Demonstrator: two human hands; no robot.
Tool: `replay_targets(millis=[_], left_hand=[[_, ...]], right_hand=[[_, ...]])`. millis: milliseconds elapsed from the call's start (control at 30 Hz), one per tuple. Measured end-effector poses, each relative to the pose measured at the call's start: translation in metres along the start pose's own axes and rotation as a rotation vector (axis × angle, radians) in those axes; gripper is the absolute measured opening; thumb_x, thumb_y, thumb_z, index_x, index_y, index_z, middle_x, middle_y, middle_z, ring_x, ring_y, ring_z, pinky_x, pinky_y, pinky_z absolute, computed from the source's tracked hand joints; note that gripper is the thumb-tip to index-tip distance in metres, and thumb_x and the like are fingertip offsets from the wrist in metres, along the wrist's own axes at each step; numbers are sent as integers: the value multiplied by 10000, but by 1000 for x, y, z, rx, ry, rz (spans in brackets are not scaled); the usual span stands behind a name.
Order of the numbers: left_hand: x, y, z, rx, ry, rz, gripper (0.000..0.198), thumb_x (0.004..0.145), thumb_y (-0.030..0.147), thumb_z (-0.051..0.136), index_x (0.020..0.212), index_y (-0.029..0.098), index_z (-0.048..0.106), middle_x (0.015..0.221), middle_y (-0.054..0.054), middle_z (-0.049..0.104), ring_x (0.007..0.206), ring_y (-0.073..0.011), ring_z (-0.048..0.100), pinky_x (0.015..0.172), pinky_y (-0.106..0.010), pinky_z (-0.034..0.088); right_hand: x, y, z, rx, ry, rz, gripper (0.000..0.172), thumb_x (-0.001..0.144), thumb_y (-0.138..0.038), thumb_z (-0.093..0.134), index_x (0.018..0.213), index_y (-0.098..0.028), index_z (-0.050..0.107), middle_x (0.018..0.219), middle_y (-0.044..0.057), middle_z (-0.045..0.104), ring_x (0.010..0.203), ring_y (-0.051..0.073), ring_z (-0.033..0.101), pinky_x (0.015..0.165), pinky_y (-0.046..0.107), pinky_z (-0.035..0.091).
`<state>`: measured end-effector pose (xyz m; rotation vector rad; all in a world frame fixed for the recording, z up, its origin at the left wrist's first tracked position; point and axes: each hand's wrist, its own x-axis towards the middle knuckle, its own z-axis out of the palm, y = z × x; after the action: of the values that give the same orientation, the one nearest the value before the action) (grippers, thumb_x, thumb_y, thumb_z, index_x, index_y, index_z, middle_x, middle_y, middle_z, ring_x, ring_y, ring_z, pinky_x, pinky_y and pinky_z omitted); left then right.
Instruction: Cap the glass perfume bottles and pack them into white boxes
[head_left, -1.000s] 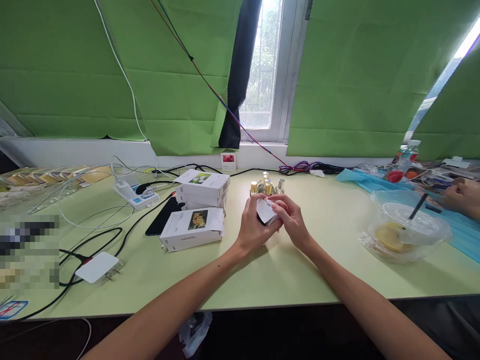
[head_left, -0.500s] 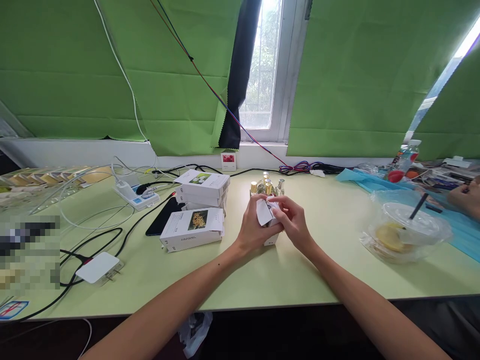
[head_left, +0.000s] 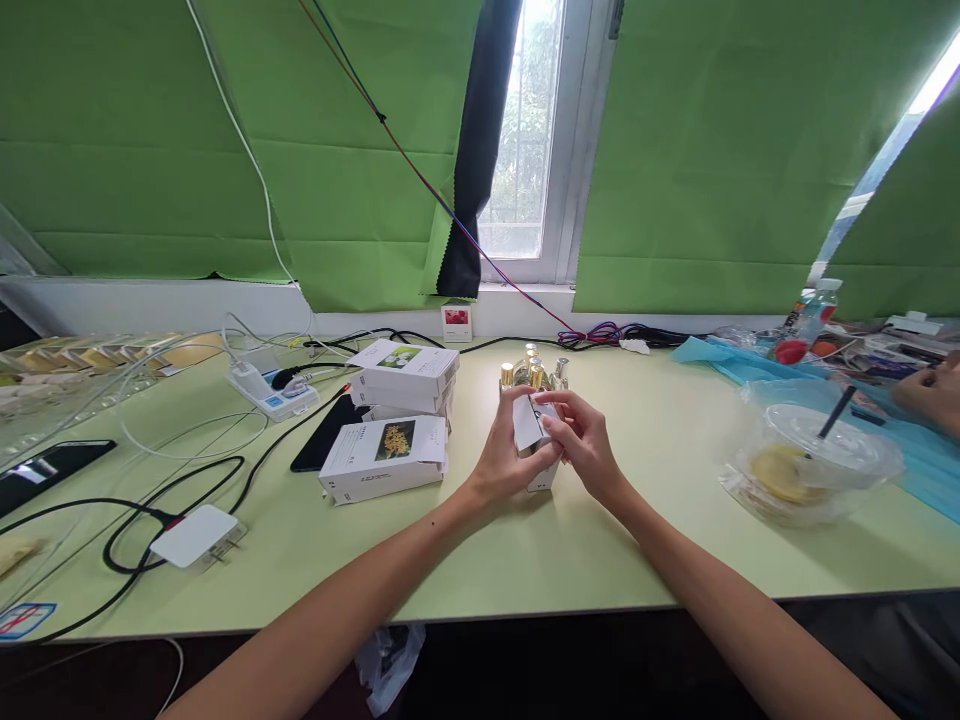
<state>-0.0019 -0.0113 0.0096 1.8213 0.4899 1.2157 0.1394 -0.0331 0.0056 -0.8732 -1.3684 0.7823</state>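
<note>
Upright on the table, a small white cardboard box [head_left: 541,478] stands between my hands, its top flap lifted. My left hand [head_left: 504,450] wraps round the box's left side. The fingers of my right hand [head_left: 589,440] pinch at the flap and top edge; the fingertips partly cover the opening, so I cannot see inside. Just behind the box stand several small glass bottles [head_left: 561,374] with gold and silver caps, partly hidden by my fingers. To the left lie a white box with a yellow flower picture [head_left: 395,440] and a stack of white boxes [head_left: 409,372].
Left are a dark phone [head_left: 328,432], a power strip [head_left: 281,398], a white charger [head_left: 196,537] and looped cables. Right stands a lidded cup in a plastic bag [head_left: 806,460], near a blue sheet [head_left: 930,470]. Another person's hand [head_left: 930,395] is at the far right.
The flap on the small box sits slightly lower, and my right fingers have shifted a little on it. Both hands otherwise keep their place.
</note>
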Motion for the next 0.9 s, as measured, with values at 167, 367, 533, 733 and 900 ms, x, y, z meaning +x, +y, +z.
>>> replay_targets(millis=[167,367,533,733,900], left_hand=[[0,1,-5,-25,22,26,575,839,432,678,1297,253,379,1233,-98,555,1011,-247,649,817,-409,571],[2,-2,-4,-18,168,50,613,877,510,605,1374,283,327,1358,-113,475,1249,-282,544,1034,-503,486],[6,-4,-2,-83,204,20,547,932,547,465,1389,277,330,1389,-119,466,1369,-298,464,1116,-526,417],[8,-3,-2,-203,191,-22,400,972,432,387,1354,314,403,1469,-63,425,1363,-266,490,1129,-476,423],[7,0,-1,-159,186,-35,385,972,415,396,1341,314,441,1468,-50,443,1390,-271,459,1113,-463,437]], right_hand=[[1,0,0,7,-8,50,269,849,-388,641,1038,-199,672,650,-58,412,540,91,397,465,222,323],[1,-1,1,-13,-27,41,295,848,-413,643,1049,-202,686,657,-62,363,543,91,381,460,227,318],[2,0,1,-17,-36,31,305,852,-424,649,1058,-202,687,675,-62,332,561,94,382,468,229,320],[2,1,2,-18,-67,22,319,861,-429,650,1081,-200,681,683,-62,311,569,97,373,476,232,320],[2,2,4,-28,-67,0,312,866,-426,643,1082,-205,687,687,-59,311,580,102,374,498,240,331]])
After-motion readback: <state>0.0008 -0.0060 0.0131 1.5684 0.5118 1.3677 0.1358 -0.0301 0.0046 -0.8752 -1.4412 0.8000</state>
